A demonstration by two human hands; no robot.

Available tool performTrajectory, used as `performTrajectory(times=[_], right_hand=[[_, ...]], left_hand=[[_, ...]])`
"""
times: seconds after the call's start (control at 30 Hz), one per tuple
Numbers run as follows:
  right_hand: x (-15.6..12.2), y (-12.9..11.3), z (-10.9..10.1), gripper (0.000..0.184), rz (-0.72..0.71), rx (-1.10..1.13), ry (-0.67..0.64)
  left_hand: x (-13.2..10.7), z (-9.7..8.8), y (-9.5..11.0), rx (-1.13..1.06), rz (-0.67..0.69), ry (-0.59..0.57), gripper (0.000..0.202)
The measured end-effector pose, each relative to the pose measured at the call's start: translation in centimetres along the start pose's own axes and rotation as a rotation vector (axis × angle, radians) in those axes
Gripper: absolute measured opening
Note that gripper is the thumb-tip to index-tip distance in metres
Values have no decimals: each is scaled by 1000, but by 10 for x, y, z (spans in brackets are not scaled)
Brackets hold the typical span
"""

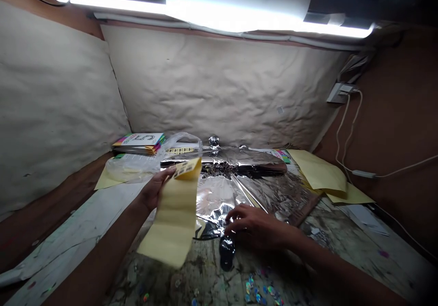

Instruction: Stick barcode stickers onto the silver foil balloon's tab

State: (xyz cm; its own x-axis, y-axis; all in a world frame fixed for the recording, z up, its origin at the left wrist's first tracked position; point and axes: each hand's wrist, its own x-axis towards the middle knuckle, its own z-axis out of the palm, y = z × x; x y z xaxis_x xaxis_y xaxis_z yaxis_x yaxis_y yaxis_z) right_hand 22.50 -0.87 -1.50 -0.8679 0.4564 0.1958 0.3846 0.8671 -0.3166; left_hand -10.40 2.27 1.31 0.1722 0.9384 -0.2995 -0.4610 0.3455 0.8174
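Left hand clenched on a long yellow paper sheet near its upper end, lifting the sheet above the counter at my 11 o'clock, a black-printed patch showing at its top corner. Right hand sits at my 1 o'clock, fingers curled down onto crumpled silver foil; from my camera I cannot tell whether it is pinching the foil or only pressing on it. The foil spreads across the middle of the counter, reaching from the hands toward the far wall at 12 o'clock. A dark glossy object, too unclear to name, lies just below the right hand's fingers. Holographic sequins are scattered over the stained counter at 6 o'clock. At 11 o'clock, a clear plastic bag lies just beside a stack of brightly coloured printed packs, against a paper-lined wall. Loose yellow sheets overlap at 2 o'clock, below a wall socket trailing white cables.
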Motion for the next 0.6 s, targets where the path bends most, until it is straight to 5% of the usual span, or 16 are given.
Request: performTrajectory(times=[0.17, 0.27, 0.37, 0.47, 0.6], right_hand=[[-4, 4, 21, 20, -87, 0, 121], [1, 11, 22, 11, 147, 275, 298], [12, 21, 12, 12, 402, 669, 280], [23, 30, 5, 25, 542, 926, 214], [35, 38, 2, 29, 572, 788, 268]], left_hand=[[-14, 9, -12, 315, 45, -319, 20], [-17, 16, -22, 534, -14, -530, 22], [-22, 30, -33, 779, 72, -688, 20], [-29, 45, -47, 996, 331, -743, 12], [-34, 52, -62, 1152, 445, -748, 13]])
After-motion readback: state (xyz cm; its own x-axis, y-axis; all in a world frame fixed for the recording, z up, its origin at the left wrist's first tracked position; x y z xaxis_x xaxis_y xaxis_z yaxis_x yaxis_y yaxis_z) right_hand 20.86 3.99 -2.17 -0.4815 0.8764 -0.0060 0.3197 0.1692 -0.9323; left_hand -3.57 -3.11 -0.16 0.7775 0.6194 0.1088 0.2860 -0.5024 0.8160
